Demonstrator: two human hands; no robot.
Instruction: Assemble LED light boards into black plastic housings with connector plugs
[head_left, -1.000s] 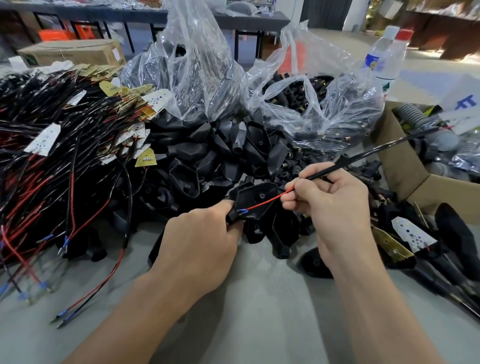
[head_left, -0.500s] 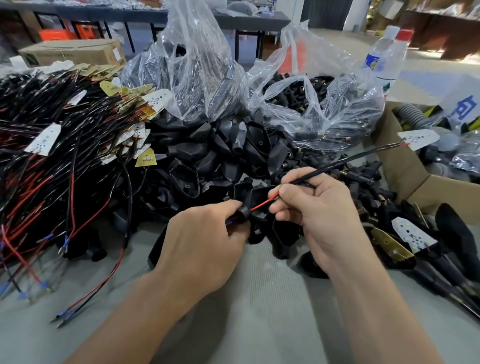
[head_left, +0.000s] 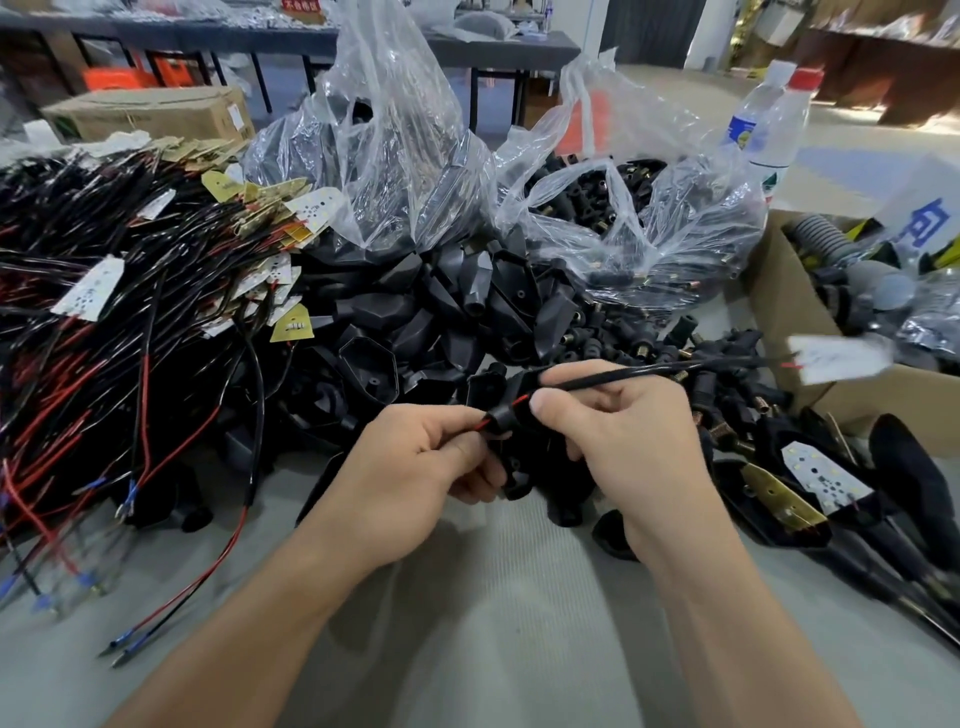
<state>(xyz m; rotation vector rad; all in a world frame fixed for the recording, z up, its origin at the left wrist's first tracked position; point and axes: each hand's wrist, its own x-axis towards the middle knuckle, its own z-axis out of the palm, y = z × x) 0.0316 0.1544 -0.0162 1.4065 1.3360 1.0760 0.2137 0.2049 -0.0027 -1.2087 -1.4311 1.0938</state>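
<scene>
My left hand (head_left: 415, 467) grips a black plastic housing (head_left: 506, 410) by its narrow neck, where red wire shows on both sides. My right hand (head_left: 623, 431) pinches the black cable (head_left: 623, 375) right beside the housing. The cable runs off to the right and ends in a white LED board (head_left: 836, 357), blurred in mid-air. Much of the housing is hidden behind my fingers.
Loose black housings (head_left: 415, 322) are heaped behind my hands. A pile of wired LED boards (head_left: 104, 291) lies left. Two clear bags (head_left: 395, 171) of parts stand at the back, a cardboard box (head_left: 795, 296) right. Finished pieces (head_left: 810, 488) lie at right. Grey table (head_left: 493, 623) in front.
The cable has been drawn further through the housing; less red wire shows. My right hand moved left, close to my left. The LED board swung down and nearer.
</scene>
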